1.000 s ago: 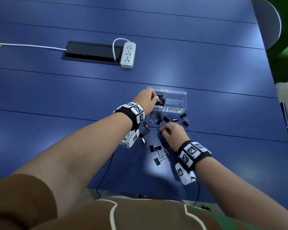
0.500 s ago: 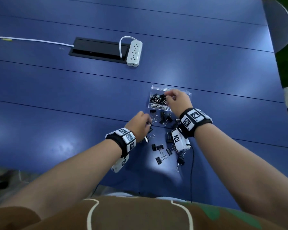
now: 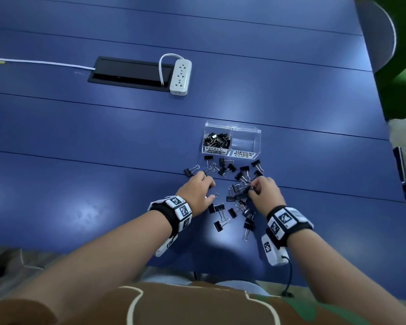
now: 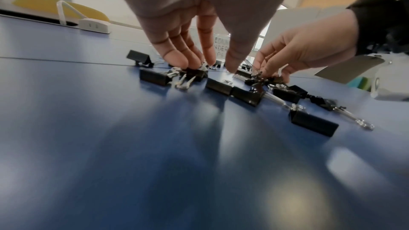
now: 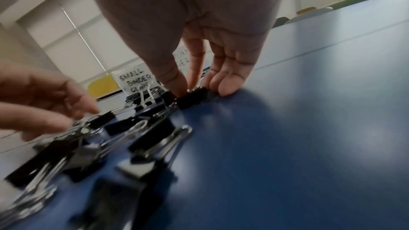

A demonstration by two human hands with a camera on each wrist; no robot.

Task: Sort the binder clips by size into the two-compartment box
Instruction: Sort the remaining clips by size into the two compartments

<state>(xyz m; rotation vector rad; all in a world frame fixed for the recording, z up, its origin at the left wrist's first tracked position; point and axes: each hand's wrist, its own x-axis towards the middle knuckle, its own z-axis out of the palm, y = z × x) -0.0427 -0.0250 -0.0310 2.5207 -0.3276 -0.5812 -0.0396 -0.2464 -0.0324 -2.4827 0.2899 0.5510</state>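
The clear two-compartment box stands on the blue table. Its left part, labelled small, holds several small black clips; the right part, labelled medium, looks empty. Loose black binder clips of two sizes lie scattered in front of it. My left hand reaches down into the pile; its fingertips touch a small clip, with the thumb a little apart. My right hand pinches a black clip between thumb and forefinger, low on the table.
A white power strip lies beside a black cable hatch at the back, with a white cable running left. The table's near edge is just below my wrists. A grey chair back stands at the far right.
My right hand has come back from the box to the pile and pinched a clip. My left hand, at the box a second ago, has stayed down among the loose clips.
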